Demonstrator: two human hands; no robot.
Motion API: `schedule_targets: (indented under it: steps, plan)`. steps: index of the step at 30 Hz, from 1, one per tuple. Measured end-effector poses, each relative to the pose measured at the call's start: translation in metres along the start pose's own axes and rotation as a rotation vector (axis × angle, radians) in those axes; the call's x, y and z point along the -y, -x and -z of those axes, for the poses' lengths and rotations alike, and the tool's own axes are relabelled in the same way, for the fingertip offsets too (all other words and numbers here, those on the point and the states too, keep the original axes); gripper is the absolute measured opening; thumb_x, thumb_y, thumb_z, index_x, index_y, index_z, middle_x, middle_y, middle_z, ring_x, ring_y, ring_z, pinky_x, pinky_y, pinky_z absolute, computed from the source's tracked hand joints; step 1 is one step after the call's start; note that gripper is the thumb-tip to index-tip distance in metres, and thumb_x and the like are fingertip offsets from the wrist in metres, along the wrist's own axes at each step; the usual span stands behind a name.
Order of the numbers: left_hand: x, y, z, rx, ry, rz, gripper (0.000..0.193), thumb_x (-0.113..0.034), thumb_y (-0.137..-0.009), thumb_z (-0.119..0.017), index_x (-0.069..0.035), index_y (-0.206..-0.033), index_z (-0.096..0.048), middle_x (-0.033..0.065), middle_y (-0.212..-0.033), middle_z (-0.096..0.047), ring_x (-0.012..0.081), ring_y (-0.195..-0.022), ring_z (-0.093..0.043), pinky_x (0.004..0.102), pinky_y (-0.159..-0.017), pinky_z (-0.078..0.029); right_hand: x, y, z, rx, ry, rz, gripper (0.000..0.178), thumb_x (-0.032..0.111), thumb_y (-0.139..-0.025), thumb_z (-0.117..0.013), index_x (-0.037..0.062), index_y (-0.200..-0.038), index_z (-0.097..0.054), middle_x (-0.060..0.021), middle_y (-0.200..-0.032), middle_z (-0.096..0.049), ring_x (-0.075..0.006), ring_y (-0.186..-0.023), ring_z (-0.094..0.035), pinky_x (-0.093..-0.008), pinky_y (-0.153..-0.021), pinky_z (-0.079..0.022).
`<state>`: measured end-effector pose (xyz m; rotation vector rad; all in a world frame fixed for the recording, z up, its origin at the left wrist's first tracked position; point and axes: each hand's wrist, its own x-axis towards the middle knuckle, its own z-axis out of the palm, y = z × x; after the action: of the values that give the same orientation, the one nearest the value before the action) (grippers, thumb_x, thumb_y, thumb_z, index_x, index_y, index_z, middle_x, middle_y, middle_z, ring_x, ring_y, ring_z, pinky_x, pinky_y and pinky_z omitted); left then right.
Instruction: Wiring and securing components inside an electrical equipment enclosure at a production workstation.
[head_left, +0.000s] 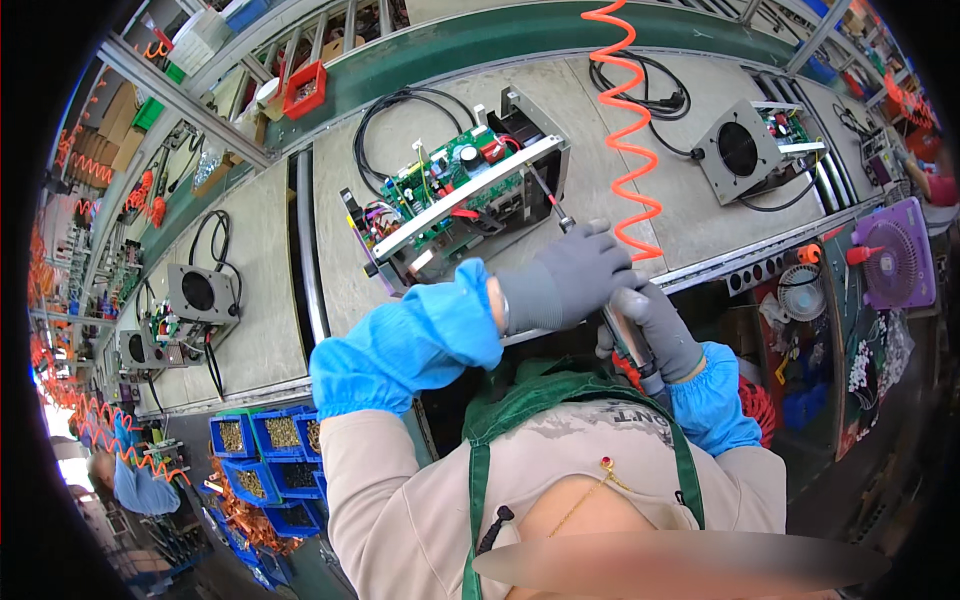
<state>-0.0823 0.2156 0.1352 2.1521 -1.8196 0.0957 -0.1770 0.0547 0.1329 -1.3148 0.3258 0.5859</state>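
Note:
My right hand [660, 328], in a grey glove, is wrapped round the body of a power screwdriver [627, 340]. In the other grey glove, my left hand [568, 277] is closed over the front part of the same tool, hiding that stretch. Beyond my left fingers the thin bit slants up to the metal side rail [470, 195] of an open chassis [545, 150]. Where the bit's tip meets the chassis is too small to tell. A green circuit board [440, 180] with wires and components fills the chassis. Blue sleeves cover both forearms.
An orange coiled hose [628, 150] hangs beside the chassis. Another unit with a round fan opening [738, 150] stands to the right; more units [198, 292] stand left. Blue bins [282, 432] of small parts sit below left. A purple fan [893, 255] is at far right.

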Motion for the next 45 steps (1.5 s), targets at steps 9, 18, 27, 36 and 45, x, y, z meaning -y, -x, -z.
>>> schedule_targets:
  steps: [9, 18, 27, 36, 45]
  plan:
    - [0.008, 0.005, -0.002, -0.079, 0.183, 0.015, 0.044, -0.012, -0.063, -0.073, -0.016, -0.106, -0.061, 0.0043, -0.102, -0.058, 0.0269, -0.101, -0.054, 0.0424, -0.087, -0.039, -0.054, 0.019, 0.046, 0.257, -0.370, -0.069, 0.054, 0.043, -0.083, -0.063, -0.0026, -0.112, -0.059, -0.0135, -0.089, -0.066, -0.0189, -0.069, -0.066, -0.0292, -0.059, -0.054]
    - [0.014, 0.006, 0.008, -0.109, 0.222, 0.012, 0.043, -0.014, -0.066, -0.074, -0.014, -0.107, -0.061, 0.0070, -0.102, -0.058, 0.0288, -0.102, -0.054, 0.0422, -0.087, -0.041, -0.034, 0.014, 0.030, 0.419, -0.561, 0.096, 0.067, 0.038, -0.075, -0.071, -0.0030, -0.124, -0.050, -0.0133, -0.095, -0.064, -0.0165, -0.069, -0.065, -0.0324, -0.064, -0.056]
    - [0.095, 0.023, 0.024, 0.004, -0.052, 1.023, 0.031, -0.026, -0.080, -0.064, -0.010, -0.107, -0.066, 0.0146, -0.107, -0.063, 0.0323, -0.097, -0.063, 0.0418, -0.083, -0.051, -0.010, 0.006, 0.010, 0.163, -0.156, 0.110, 0.071, 0.031, -0.074, -0.068, 0.0034, -0.132, -0.040, -0.0088, -0.086, -0.058, -0.0150, -0.061, -0.059, -0.0284, -0.055, -0.053]
    - [0.097, 0.028, 0.014, -0.116, -0.129, 0.926, 0.025, -0.023, -0.082, -0.062, -0.010, -0.102, -0.067, 0.0114, -0.103, -0.064, 0.0319, -0.094, -0.064, 0.0419, -0.080, -0.052, -0.008, 0.002, 0.007, 0.185, -0.159, 0.085, 0.079, 0.034, -0.075, -0.067, 0.0088, -0.141, -0.034, -0.0061, -0.083, -0.058, -0.0120, -0.057, -0.059, -0.0257, -0.051, -0.051]
    - [0.095, 0.032, 0.011, -0.213, -0.087, 0.910, 0.023, -0.022, -0.080, -0.064, -0.006, -0.097, -0.065, 0.0147, -0.093, -0.063, 0.0355, -0.087, -0.062, 0.0441, -0.077, -0.050, -0.031, -0.004, 0.012, 0.161, -0.431, -0.013, 0.046, 0.036, -0.089, -0.057, 0.0065, -0.124, -0.048, -0.0096, -0.083, -0.061, -0.0145, -0.060, -0.061, -0.0285, -0.052, -0.052]
